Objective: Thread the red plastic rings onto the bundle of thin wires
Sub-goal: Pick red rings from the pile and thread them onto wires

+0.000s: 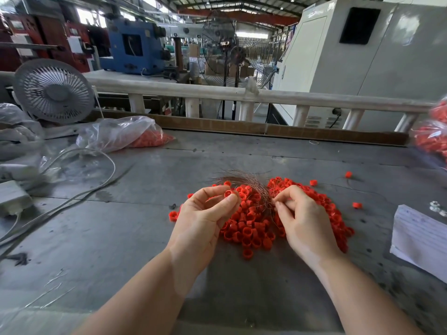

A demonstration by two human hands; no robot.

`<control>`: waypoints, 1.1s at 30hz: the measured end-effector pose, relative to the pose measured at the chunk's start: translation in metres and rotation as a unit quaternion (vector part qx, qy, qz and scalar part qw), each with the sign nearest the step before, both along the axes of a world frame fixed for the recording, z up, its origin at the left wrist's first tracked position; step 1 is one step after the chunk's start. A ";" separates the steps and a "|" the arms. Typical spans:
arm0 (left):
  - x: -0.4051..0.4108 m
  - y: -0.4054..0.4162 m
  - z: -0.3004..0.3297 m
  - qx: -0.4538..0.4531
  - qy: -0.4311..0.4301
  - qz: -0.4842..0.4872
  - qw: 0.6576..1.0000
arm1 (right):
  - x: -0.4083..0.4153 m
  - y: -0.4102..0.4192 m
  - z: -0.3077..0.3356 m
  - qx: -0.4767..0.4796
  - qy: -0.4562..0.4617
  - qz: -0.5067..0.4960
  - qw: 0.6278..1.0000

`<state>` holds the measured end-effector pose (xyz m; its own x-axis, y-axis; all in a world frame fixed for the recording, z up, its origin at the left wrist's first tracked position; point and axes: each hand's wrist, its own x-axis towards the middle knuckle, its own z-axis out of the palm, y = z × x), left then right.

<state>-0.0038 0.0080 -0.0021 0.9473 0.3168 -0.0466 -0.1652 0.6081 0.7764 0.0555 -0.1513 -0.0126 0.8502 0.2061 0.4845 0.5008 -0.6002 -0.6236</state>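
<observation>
Head view: we see the left hand (205, 213) pinching one red ring (228, 193) just left of the wire bundle (251, 187), which the right hand (304, 218) pinches at its base, strands fanning up-left over the ring pile (256, 228) on the worktop (121, 226).

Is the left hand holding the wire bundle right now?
No, the left hand pinches a single red ring, while the right hand pinches the wire bundle.

Factory hall, steel roof trusses (242, 10), blue machine (135, 49), standing industrial fans (219, 44), grey workbench (121, 233)
</observation>
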 end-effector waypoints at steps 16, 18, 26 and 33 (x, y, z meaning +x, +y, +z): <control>-0.001 0.000 0.000 -0.001 -0.005 0.003 1.000 | 0.004 0.002 -0.001 0.182 0.095 0.058 0.977; -0.001 0.000 0.000 0.000 -0.007 0.003 1.000 | 0.003 0.003 0.000 0.203 0.104 0.060 0.972; -0.001 0.000 0.000 -0.005 -0.011 0.003 1.000 | 0.003 0.000 0.002 0.124 0.034 0.029 0.991; 0.000 0.001 -0.001 0.002 -0.016 0.003 1.000 | 0.002 0.002 0.001 0.186 0.089 0.068 0.976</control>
